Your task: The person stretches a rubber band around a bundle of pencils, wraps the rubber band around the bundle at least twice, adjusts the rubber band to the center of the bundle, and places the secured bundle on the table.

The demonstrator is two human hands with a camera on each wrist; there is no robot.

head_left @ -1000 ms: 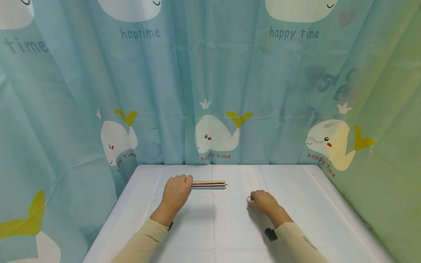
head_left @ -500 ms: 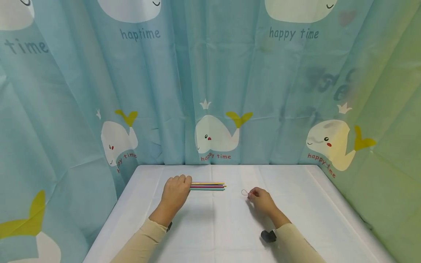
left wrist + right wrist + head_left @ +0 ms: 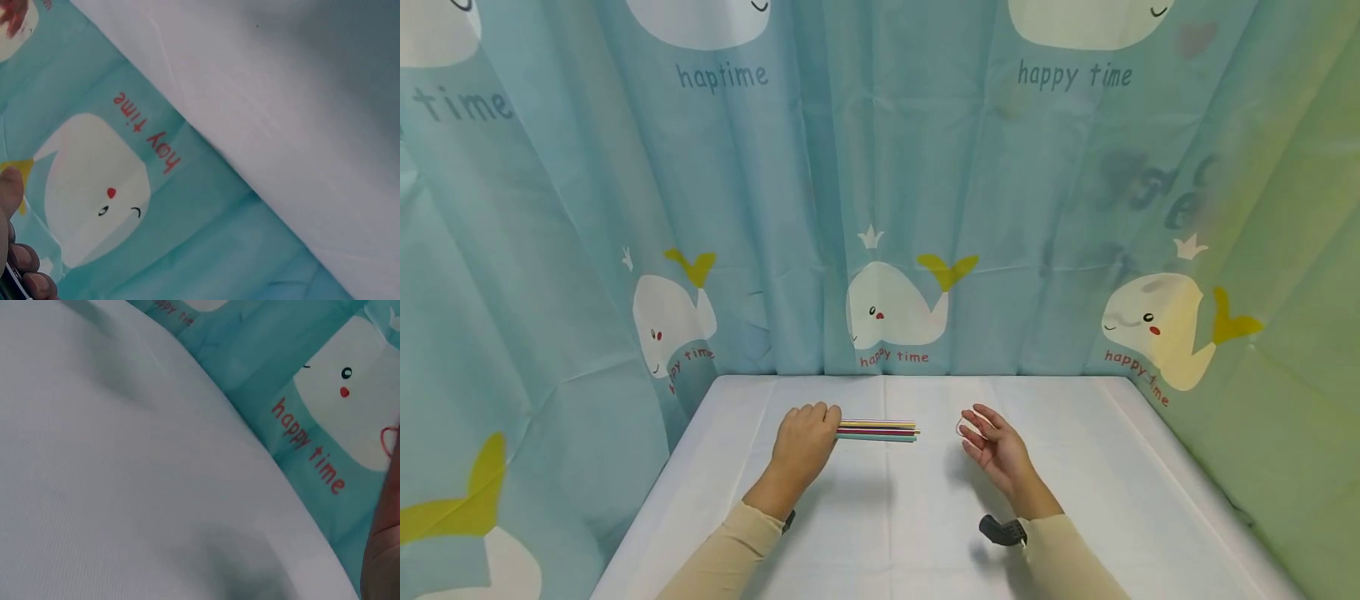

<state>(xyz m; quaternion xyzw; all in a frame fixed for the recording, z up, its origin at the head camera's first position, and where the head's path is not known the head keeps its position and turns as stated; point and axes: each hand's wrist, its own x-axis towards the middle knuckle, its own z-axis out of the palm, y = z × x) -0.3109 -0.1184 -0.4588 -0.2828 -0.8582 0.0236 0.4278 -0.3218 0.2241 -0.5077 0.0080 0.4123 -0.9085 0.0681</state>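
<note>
My left hand [image 3: 807, 437] grips a bundle of thin coloured sticks [image 3: 880, 431], with yellow, dark, red and teal ones among them. Their free ends point right, level above the table. In the left wrist view, curled fingers [image 3: 24, 257] and part of a dark glossy stick [image 3: 12, 284] show at the lower left edge. Across a gap from the stick ends, my right hand [image 3: 1002, 450] holds a thin red loop, like a rubber band [image 3: 958, 427], at its spread, bent fingers. Part of that loop [image 3: 384, 440] also shows at the right edge of the right wrist view.
A white-covered table [image 3: 917, 517] lies under both hands, its far edge against a blue whale-print curtain [image 3: 805, 208]. Greenish curtain [image 3: 1285, 400] runs along the right side. A black strap or device [image 3: 1002, 531] hangs at the right wrist.
My right hand has risen slightly and turned palm inward, its fingers spreading from a pinch on the red loop. The left hand and its bundle have barely moved.
</note>
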